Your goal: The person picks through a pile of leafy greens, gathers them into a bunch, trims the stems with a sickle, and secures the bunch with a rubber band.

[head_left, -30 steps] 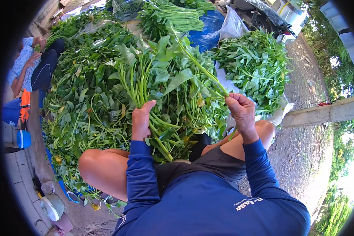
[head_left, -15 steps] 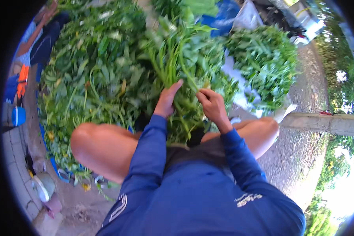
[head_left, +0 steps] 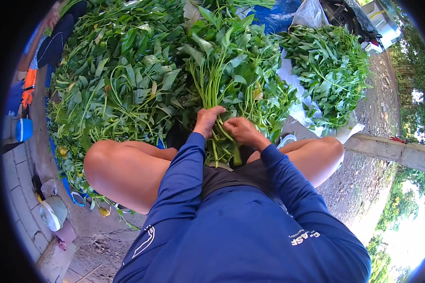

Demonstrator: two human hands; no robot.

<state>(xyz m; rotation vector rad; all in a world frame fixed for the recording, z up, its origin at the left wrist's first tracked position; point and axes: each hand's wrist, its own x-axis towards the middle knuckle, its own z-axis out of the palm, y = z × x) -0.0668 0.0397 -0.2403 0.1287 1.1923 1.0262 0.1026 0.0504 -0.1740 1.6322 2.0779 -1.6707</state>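
Note:
My left hand [head_left: 207,121] is wrapped around a bunch of long-stemmed leafy greens [head_left: 212,80], which look like water spinach. The leaves fan out away from me, and the cut ends hang below the hand between my knees. Close against its right side, my right hand [head_left: 244,132] is closed with the fingers curled on stems at the lower part of the bunch; the palm side is hidden. A big heap of the same greens [head_left: 123,80] spreads to the left and ahead.
On the right, another pile of greens [head_left: 328,70] lies on a white sheet [head_left: 297,92]. Beyond are a blue tarp [head_left: 278,16] and a clear plastic bag [head_left: 310,14]. Another person's hand [head_left: 52,20] shows at far left, above a blue bowl [head_left: 23,129]. A concrete beam [head_left: 387,148] runs along the right.
My right hand has come down and left, from beside the upper stems to right next to my left hand. The bunch now stands more upright, and the left hand has shifted slightly lower.

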